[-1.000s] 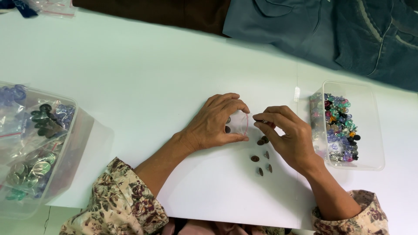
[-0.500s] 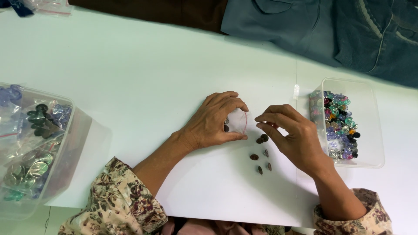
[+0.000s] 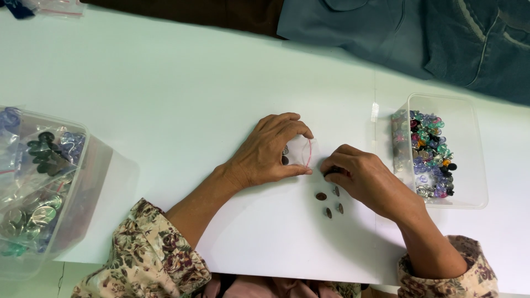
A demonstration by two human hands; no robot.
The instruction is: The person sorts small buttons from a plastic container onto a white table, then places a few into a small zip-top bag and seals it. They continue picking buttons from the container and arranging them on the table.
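- Nearest me, four small dark beads lie loose on the white bench.
- My right hand pinches one dark bead just above them.
- My left hand holds open a small clear bag.
- Farther right, a clear tub holds coloured beads.

A white table bears two clear tubs, loose dark beads and folded denim.

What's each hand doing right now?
Left hand: holding a small clear bag open.
Right hand: pinched on a dark button.
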